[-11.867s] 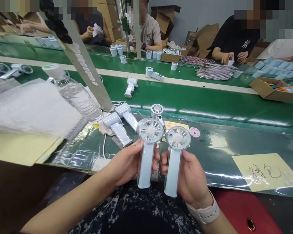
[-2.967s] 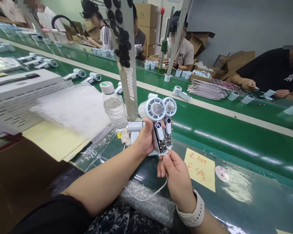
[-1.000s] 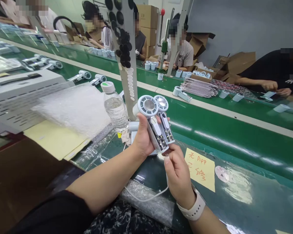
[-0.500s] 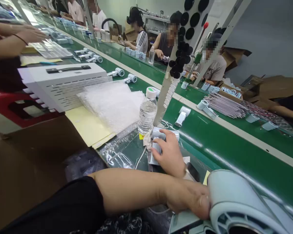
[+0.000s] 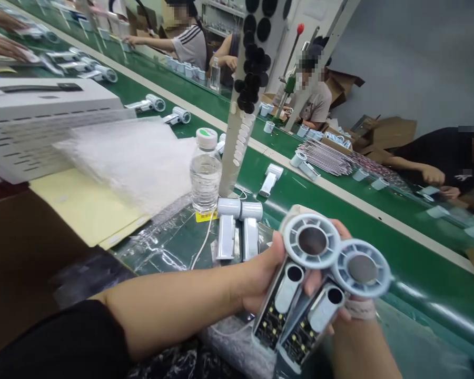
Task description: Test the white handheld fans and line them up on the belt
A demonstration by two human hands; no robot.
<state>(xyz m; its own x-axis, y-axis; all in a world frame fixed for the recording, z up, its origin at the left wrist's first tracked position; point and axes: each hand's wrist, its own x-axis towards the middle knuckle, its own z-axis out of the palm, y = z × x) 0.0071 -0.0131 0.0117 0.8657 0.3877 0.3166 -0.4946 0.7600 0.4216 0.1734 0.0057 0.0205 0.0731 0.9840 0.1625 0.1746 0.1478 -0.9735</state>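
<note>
Two pale blue hair-dryer-shaped housings, a left one and a right one, are held up side by side in front of me. Their ringed round ends face me, and the opened handles show circuit boards. My left hand grips the left housing, thumb beside its round head. Behind the pair, my right hand is closed around them, mostly hidden, with fingertips showing between and below the heads. Beyond my left wrist, two similar housings lie next to each other on the plastic-covered bench.
A water bottle stands by a metal post. Left are clear plastic bags, yellow sheets and a white slotted case. A green conveyor carries more housings. Co-workers sit along its far side.
My right hand has left the housings beside the bottle and come to the held pair. The pair has been raised and turned, ringed ends towards me. The view has shifted right.
</note>
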